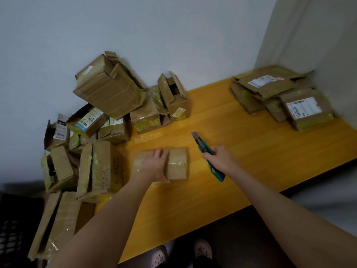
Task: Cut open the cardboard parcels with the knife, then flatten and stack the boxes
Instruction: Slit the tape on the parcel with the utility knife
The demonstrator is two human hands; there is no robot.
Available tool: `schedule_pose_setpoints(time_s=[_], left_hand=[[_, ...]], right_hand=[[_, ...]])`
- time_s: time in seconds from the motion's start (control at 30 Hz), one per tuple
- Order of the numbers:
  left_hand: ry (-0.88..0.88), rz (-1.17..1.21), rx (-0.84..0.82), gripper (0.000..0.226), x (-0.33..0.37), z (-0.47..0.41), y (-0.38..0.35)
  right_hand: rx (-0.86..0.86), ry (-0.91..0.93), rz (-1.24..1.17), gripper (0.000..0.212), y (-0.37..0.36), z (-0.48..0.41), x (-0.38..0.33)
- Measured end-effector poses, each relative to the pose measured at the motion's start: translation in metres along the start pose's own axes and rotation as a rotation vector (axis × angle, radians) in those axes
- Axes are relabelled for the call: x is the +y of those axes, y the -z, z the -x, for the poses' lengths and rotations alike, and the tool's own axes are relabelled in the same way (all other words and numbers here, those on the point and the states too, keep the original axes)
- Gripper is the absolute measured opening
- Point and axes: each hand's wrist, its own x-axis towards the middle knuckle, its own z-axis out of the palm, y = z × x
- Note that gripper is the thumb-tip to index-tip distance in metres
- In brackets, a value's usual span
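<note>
My left hand (154, 167) lies flat on the taped box (174, 164) mid-worktop (251, 151) to steady it, while my right hand (222, 159) grips the knife (207, 154), blade pointed away, for cutting.

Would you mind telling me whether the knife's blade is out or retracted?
Out: the knife in the right hand shows bare blade beyond its green handle.

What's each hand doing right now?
Left hand: open, flat on the parcel.
Right hand: closed around the knife, blade out.
</note>
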Motion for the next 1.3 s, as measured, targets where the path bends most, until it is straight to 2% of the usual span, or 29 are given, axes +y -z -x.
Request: schedule_pose_setpoints(time_s=[0.1,0.17,0.23,0.3,0.37,0.43,0.5,0.6,0.7,0.77,0.83,0.93,1.0,1.1,1.3], left_hand=[[-0.324,-0.274,0.051,0.105,0.006,0.005,-0.004],[-0.349,-0.366,0.136,0.093,0.003,0.014,-0.008],[-0.178,-0.240,0.241,0.088,-0.004,0.024,-0.014],[0.123,0.126,0.300,0.077,-0.007,0.033,-0.020],[0.350,0.553,0.192,0.071,-0.009,0.034,-0.022],[0.433,0.796,0.062,0.082,-0.009,0.029,-0.030],[0.442,0.790,0.045,0.102,-0.010,0.026,-0.032],[0.434,0.536,0.010,0.121,-0.016,0.018,-0.025],[0.451,0.380,-0.069,0.133,-0.013,0.013,-0.014],[0.467,0.326,-0.080,0.133,-0.006,0.009,-0.016],[0.445,0.271,-0.076,0.129,-0.002,0.007,-0.015],[0.267,0.064,-0.044,0.124,-0.008,0.008,-0.007],[0.173,-0.078,-0.027,0.120,-0.015,0.008,-0.004],[0.173,0.028,-0.040,0.115,-0.018,0.009,-0.008],[0.163,0.021,-0.054,0.121,-0.021,0.010,-0.005]], right_hand=[[0.008,0.031,-0.053,0.022,-0.012,-0.006,-0.023],[-0.011,0.013,-0.029,0.028,-0.025,-0.011,-0.031],[-0.030,-0.039,0.013,0.036,-0.040,-0.014,-0.033],[-0.064,-0.110,-0.050,0.036,-0.053,-0.013,-0.035],[-0.107,-0.187,-0.234,0.030,-0.065,-0.008,-0.041],[-0.143,-0.291,-0.422,0.036,-0.075,0.000,-0.051],[-0.221,-0.355,-0.504,0.046,-0.082,0.010,-0.056],[-0.356,-0.386,-0.579,0.046,-0.092,0.018,-0.052],[-0.306,-0.382,-0.628,0.041,-0.093,0.017,-0.049],[-0.213,-0.345,-0.573,0.034,-0.088,0.013,-0.046],[-0.129,-0.230,-0.409,0.023,-0.079,0.006,-0.038],[-0.057,-0.068,-0.132,0.019,-0.065,-0.003,-0.024],[-0.009,0.003,0.086,0.027,-0.054,-0.003,-0.021],[0.017,0.061,0.358,0.045,-0.037,-0.001,-0.020],[-0.011,0.123,0.500,0.042,-0.025,0.005,-0.032]])
